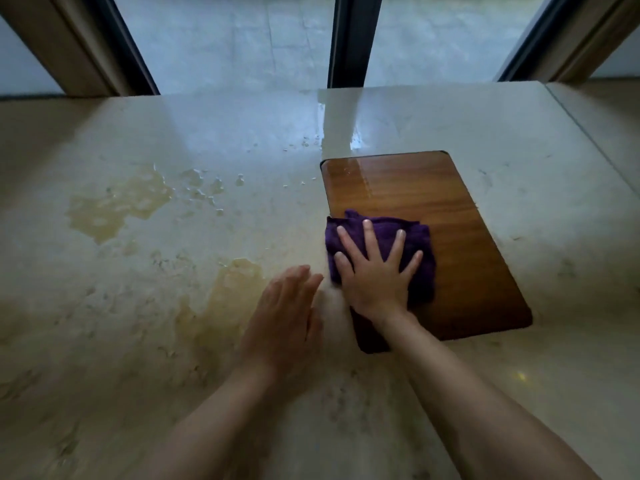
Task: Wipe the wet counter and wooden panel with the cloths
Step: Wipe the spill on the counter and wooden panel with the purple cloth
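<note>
- Right hand [375, 271], fingers spread flat, presses the purple cloth [381, 252] onto the wooden panel [433, 216] at its left edge.
- Left hand [284, 317] hovers open, empty.
- Puddles [114, 206] remain across the surface [519, 140]; its wiping looks mostly undone.

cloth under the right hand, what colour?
Dark purple cloth, pressed flat by the right hand on the wooden panel; head view.

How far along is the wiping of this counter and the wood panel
Early on. Nothing looks finished. In hand: the right hand presses a purple cloth flat on the near left part of the wooden panel. The left hand is empty, above the counter. Left: a wet sheen at the panel's far edge, yellowish puddles and droplets on the counter.
</note>
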